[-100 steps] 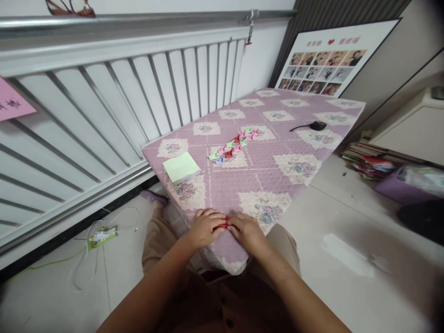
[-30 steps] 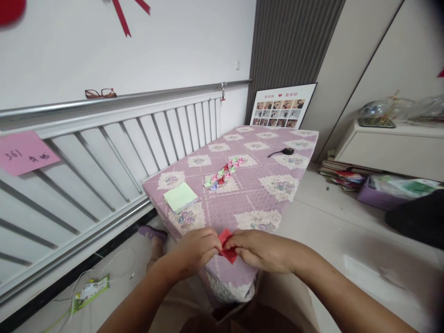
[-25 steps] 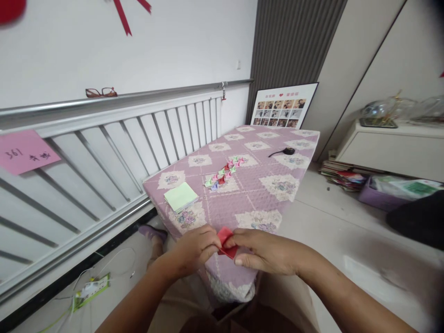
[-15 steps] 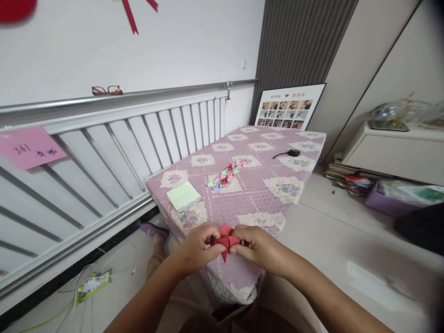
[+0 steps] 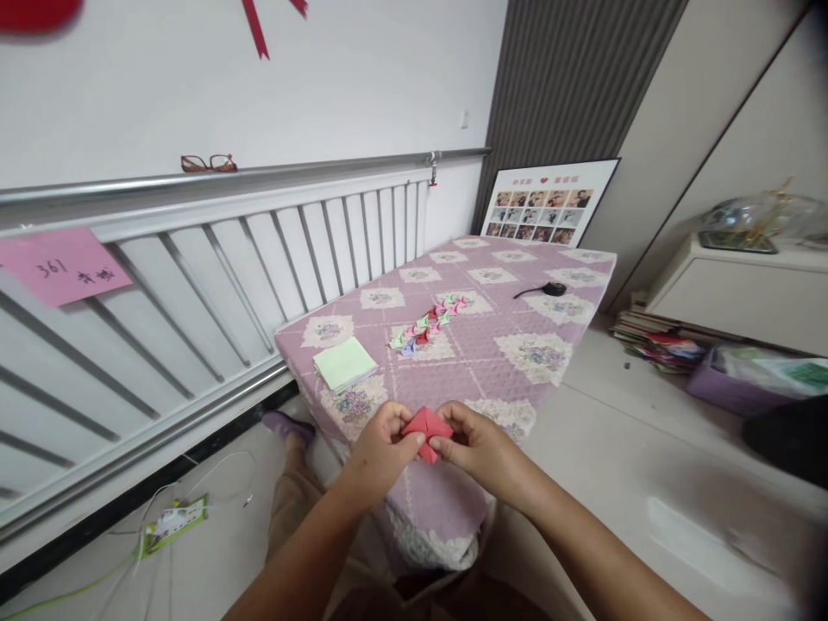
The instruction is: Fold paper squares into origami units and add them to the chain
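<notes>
A folded piece of red origami paper [image 5: 428, 423], now a flat diamond with creases meeting at its middle, is held above the near end of the table. My left hand [image 5: 386, 442] pinches its left corner, thumb on top. On the right corner, my right hand [image 5: 471, 444] grips it the same way; the fingers beneath the paper are hidden. Beyond my left hand lies a stack of pale green square paper [image 5: 345, 364]. Farther along the cloth stand several small folded paper pieces [image 5: 427, 328] in pink, green, red and blue, set in two rows.
A purple quilted cloth with flower patches covers the table [image 5: 453, 379]. A black object with a strap [image 5: 553, 289] lies toward its far right. A white radiator [image 5: 259, 285] runs along the left; glasses [image 5: 209, 163] rest above it. A power strip [image 5: 174, 522] with cables is on the floor.
The red paper has gone from a raised, pointed star-like shape to a flattened diamond. Both hands still hold its sides. The view has shifted slightly.
</notes>
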{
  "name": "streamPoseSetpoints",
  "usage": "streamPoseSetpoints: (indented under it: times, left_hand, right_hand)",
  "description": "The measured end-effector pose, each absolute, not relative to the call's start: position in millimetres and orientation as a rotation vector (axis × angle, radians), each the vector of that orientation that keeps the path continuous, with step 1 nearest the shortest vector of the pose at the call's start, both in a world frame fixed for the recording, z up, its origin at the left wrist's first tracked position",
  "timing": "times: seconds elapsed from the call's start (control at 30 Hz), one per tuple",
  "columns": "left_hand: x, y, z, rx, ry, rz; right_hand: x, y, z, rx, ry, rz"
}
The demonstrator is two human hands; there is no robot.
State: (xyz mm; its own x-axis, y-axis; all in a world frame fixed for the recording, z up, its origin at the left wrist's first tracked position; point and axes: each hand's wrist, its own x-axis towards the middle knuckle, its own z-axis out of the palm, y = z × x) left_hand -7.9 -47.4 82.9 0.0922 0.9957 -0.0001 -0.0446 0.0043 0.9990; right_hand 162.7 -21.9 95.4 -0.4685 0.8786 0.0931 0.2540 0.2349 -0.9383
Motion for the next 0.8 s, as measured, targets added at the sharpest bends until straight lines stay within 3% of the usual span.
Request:
streamPoseSetpoints:
  times: [0.37,0.8]
  left_hand:
    - [2,-54,82,1.077,1.11,1.25]
    - [-24,-50,91,1.93,1.369,1.206]
  right_hand:
    - [163,-21,96,-0.975,-1.783,1.295]
    - [162,-25,117,-1.099,-2.095,0.893]
